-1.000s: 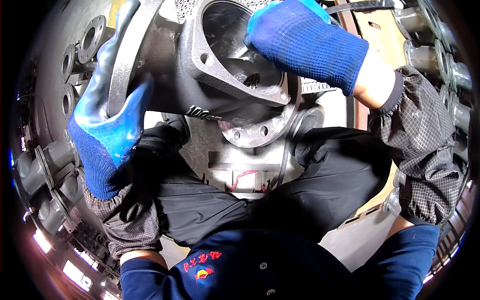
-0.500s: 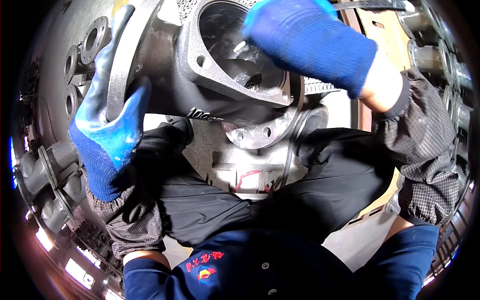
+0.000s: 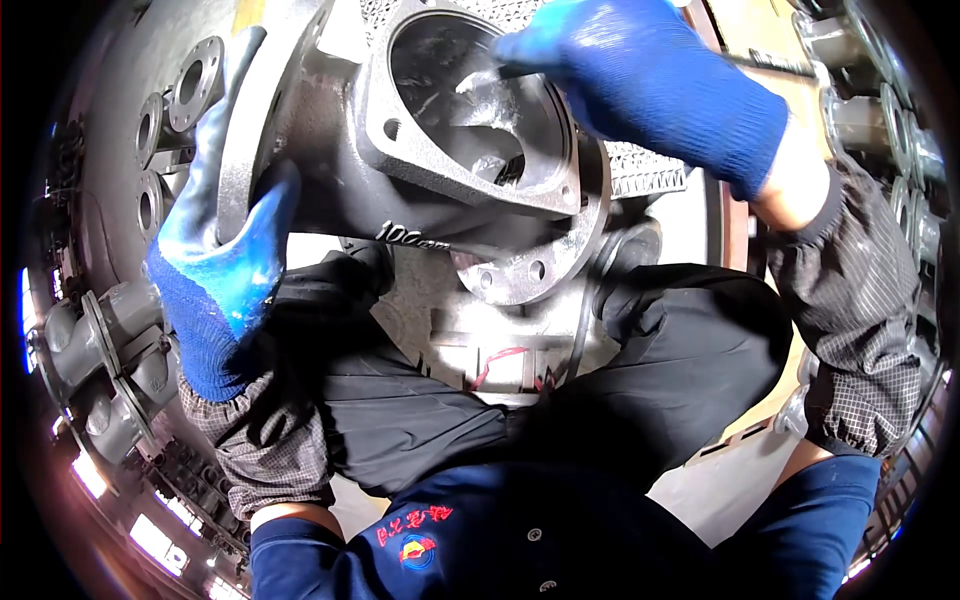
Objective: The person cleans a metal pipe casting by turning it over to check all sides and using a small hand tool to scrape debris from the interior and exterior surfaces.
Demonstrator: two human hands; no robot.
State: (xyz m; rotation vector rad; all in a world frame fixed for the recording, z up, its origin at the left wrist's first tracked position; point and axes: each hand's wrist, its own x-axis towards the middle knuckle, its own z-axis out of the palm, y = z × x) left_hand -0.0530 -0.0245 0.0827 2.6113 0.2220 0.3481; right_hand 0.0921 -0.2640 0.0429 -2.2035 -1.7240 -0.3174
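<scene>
A dark grey cast-iron valve body (image 3: 325, 190) lies in front of me, its square-flanged opening facing up. The light falls on bare metal and a cut-out inside the bore. My gloved left hand (image 3: 235, 240) is closed around the rim of the round end flange, thumb on the inner side. Over the right edge of the opening, my gloved right hand (image 3: 660, 85) is wrapped round a slim dark tool (image 3: 782, 64). One end of it sticks out to the right, blurred; a dark end shows at the fingertips over the bore. Its exact kind is unclear.
Perforated metal mesh (image 3: 645, 170) lies under and behind the casting. Flanged castings (image 3: 195, 85) stand at the left, with more (image 3: 862, 120) along the right beside a yellowish board (image 3: 750, 25). Between my knees, a low metal frame (image 3: 490, 365) holds something red.
My right hand has shifted slightly right, and the tool's outer end has swung down from the top edge. More of the bore shows. My left hand keeps its grip on the flange.
</scene>
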